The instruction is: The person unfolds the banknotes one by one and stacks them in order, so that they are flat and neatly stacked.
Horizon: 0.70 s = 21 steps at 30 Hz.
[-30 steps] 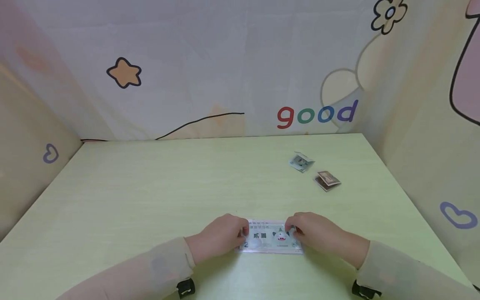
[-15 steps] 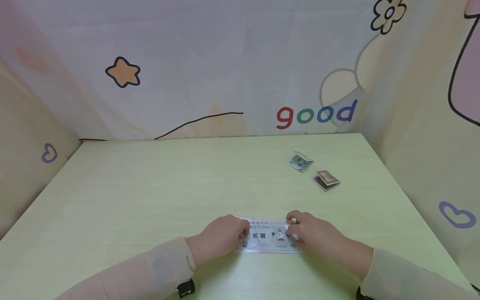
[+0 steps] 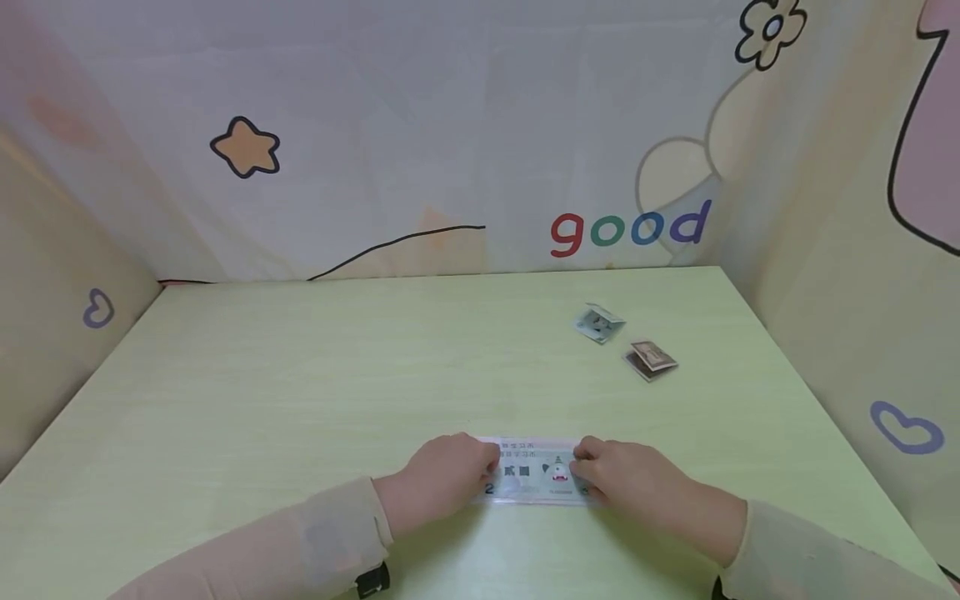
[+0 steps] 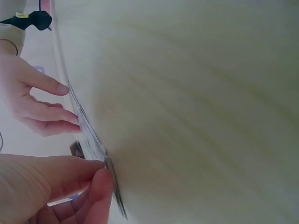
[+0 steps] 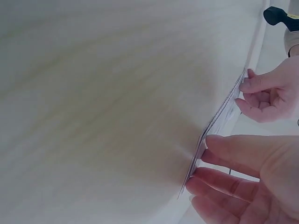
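A pale green play banknote point(image 3: 536, 471), printed with a 2 and a cartoon face, lies on the table in front of me. Its side views show a thin layered edge; how many layers, I cannot tell. At its left end my left hand point(image 3: 450, 477) pinches the note between thumb and forefinger, plainest in the left wrist view. My right hand point(image 3: 633, 481) rests on the right end. Seen in the right wrist view, its fairly straight fingers point(image 5: 224, 184) and thumb touch the note, set apart from each other. Both hands hide the note's ends.
Beyond the right hand, two folded play notes lie on the table: a bluish-green one point(image 3: 598, 323) and a brown one point(image 3: 651, 359). The pale table point(image 3: 300, 367) meets a printed cloth backdrop point(image 3: 375, 150) at the back and sides.
My right hand has lifted its fingers slightly, shifted, then settled back on the note's right end. The left hand stays at the left end. The folded notes have not moved.
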Each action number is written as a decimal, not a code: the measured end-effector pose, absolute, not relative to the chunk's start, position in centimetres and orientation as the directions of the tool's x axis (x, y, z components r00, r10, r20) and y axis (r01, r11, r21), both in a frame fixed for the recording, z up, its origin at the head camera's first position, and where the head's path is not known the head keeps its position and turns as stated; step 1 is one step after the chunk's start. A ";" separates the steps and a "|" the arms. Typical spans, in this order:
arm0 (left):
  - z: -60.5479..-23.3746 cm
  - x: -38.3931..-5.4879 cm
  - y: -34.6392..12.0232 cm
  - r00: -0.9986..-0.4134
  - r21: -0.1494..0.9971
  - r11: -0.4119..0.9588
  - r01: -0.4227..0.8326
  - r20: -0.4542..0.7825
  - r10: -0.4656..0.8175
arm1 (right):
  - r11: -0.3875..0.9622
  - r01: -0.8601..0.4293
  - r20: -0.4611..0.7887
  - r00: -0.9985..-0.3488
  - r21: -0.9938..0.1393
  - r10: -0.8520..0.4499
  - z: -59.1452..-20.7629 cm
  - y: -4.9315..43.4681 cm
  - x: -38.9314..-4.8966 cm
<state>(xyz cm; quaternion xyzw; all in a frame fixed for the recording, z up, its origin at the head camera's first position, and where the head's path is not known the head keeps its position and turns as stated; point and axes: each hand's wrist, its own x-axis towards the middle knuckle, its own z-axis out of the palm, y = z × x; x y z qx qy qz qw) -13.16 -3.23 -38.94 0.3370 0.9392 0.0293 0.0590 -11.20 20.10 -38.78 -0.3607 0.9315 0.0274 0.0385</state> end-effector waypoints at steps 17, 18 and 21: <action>-39.0 -11.4 -3.2 -0.511 -0.243 0.475 0.846 -0.108 0.853 | 0.734 -0.679 -0.110 -0.729 -0.001 -0.675 -38.6 20.4 -11.2; -39.0 -11.3 -3.2 -0.500 -0.246 0.463 0.851 -0.112 0.859 | 0.734 -0.679 -0.118 -0.728 -0.010 -0.675 -38.6 20.5 -11.3; -39.1 -11.0 -3.2 -0.470 -0.273 0.430 0.861 -0.100 0.877 | 0.731 -0.682 -0.135 -0.721 -0.039 -0.680 -38.3 20.8 -11.5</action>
